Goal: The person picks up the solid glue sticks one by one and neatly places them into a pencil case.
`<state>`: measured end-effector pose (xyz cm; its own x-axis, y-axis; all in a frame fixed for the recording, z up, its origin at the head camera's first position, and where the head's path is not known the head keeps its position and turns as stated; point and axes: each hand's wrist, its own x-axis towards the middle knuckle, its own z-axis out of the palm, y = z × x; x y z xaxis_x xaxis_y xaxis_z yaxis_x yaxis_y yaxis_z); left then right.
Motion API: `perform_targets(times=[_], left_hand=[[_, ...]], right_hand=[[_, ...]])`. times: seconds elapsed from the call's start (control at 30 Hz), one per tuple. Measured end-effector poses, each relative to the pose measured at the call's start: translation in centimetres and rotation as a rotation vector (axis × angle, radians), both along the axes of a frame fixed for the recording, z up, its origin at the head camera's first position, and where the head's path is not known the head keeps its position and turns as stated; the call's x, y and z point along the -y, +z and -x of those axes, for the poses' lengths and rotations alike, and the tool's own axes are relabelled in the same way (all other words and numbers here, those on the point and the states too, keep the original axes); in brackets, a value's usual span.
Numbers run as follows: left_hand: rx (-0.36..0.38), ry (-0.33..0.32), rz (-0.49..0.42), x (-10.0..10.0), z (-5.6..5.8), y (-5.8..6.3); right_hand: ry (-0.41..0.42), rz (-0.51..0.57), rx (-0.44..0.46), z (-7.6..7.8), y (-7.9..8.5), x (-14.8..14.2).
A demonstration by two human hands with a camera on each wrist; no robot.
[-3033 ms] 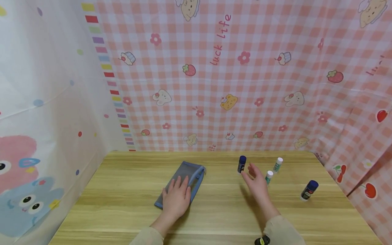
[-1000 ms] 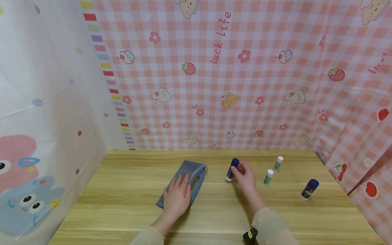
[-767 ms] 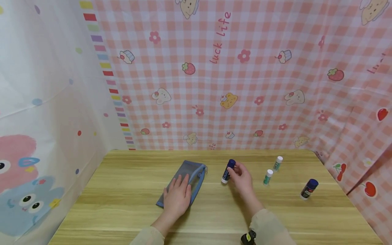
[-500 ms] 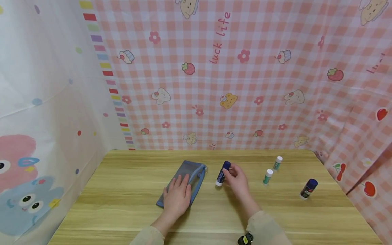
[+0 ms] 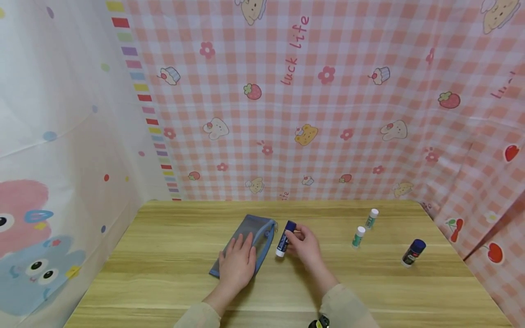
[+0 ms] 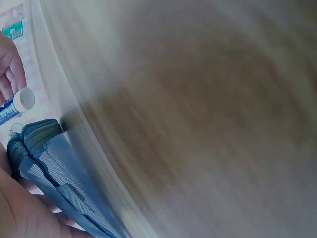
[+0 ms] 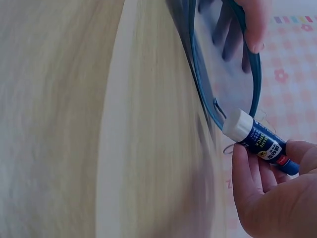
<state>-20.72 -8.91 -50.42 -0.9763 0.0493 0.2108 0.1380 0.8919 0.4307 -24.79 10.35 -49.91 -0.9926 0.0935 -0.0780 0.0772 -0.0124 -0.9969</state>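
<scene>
I've got my left hand (image 5: 236, 264) palm down, fingers (image 5: 238, 244) pretty much straight, right hand (image 5: 306, 247) curled in a pinch, both forearms (image 5: 326, 279) angled inward.

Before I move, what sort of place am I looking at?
It looks like a curtained-off tabletop workspace, probably indoors: a pale wood-grain table stands before a pink-and-white checked cloth backdrop, with a white cartoon-printed cloth hanging at the head view's left.

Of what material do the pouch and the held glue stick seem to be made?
The pouch: probably flexible mesh, matte; a fine weave shows, and the left hand is visible through it. The glue stick: likely hard plastic, smooth, because its white end looks rigid and evenly molded.
</scene>
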Motion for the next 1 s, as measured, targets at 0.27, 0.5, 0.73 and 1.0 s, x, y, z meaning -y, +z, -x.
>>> perform_targets(times=[0.27,0.5,0.73,1.0], left_hand=[[-0.003,0.003,-0.005,-0.1,0.0,0.1],[-0.001,0.003,0.005,-0.1,0.0,0.1],[0.001,-0.002,0.006,0.0,0.1,0.0],[-0.003,0.000,0.005,0.0,0.0,-0.1]], right_hand=[[0.032,-0.003,0.014,-0.4,-0.2,1.4],[0.037,0.020,0.027,-0.7,-0.2,2.5],[0.041,-0.023,0.086,-0.5,-0.6,3.2],[0.072,0.009,0.100,-0.6,-1.0,4.0]])
